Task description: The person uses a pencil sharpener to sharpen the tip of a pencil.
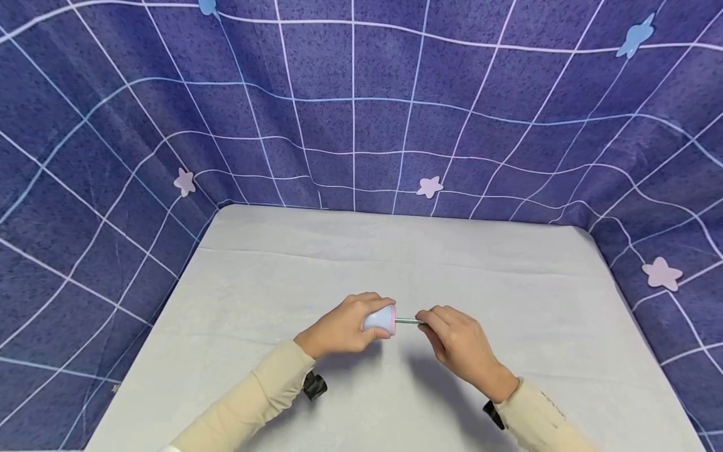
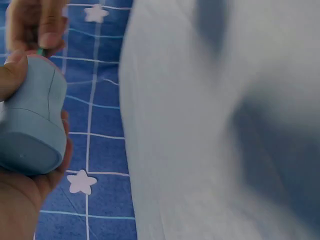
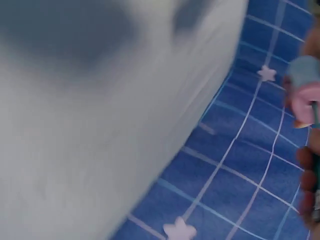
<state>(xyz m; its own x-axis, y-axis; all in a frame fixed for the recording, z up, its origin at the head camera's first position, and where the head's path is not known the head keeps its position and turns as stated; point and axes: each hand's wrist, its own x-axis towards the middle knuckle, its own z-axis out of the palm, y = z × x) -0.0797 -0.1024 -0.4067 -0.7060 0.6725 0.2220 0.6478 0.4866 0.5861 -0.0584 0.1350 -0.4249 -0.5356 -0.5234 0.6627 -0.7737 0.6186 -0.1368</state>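
Head view: above the white table (image 1: 395,263), the left hand (image 1: 346,323) grips a pale-blue, pink-ended sharpener (image 1: 378,319); the right hand (image 1: 460,342) pinches a green pencil (image 1: 408,321) running into it. Blue gridded cloth (image 1: 384,119) with stars (image 1: 430,187) hangs behind.

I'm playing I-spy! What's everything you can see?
rounded gadget: one, light blue and pink, in the left hand
thin stick: one, greenish, in the right hand
table cover: one, white, below the hands
patterned cloth: count unclear, purple-blue, around the table cover
stars: at least three, pinkish, on the cloth
planet-like shapes: two, blue, high on the cloth
sleeves: two, cream, behind the hands
devices: two, black, beside the sleeves
hands: two, bare, holding gadget and stick
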